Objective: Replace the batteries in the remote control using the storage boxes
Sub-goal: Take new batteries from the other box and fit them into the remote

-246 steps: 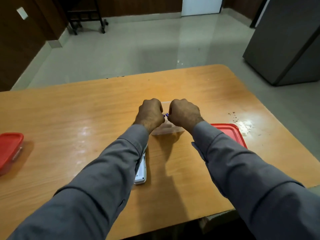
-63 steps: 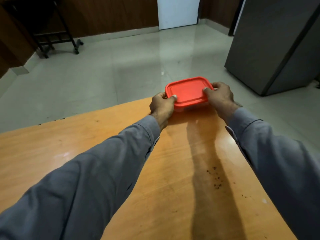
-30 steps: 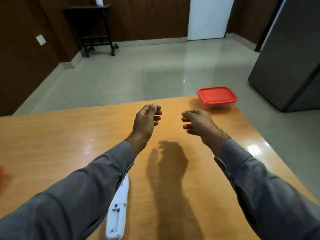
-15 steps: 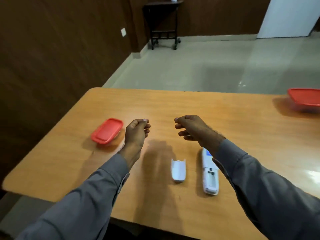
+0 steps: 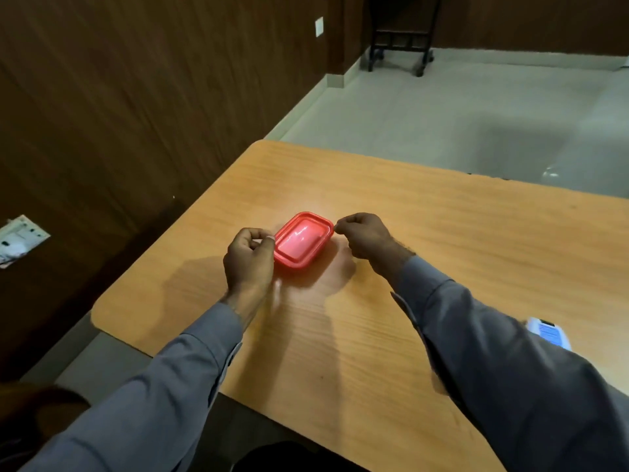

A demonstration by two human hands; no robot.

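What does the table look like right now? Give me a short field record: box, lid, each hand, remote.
box: red storage box, near the table's left end, between both hands
lid: on, appears closed
left hand: fingers curled, at the box's left edge; grip on the box cannot be confirmed
right hand: fingers curled, at the box's far right corner; contact unclear
remote: white, on the table at the right, mostly hidden behind the right sleeve
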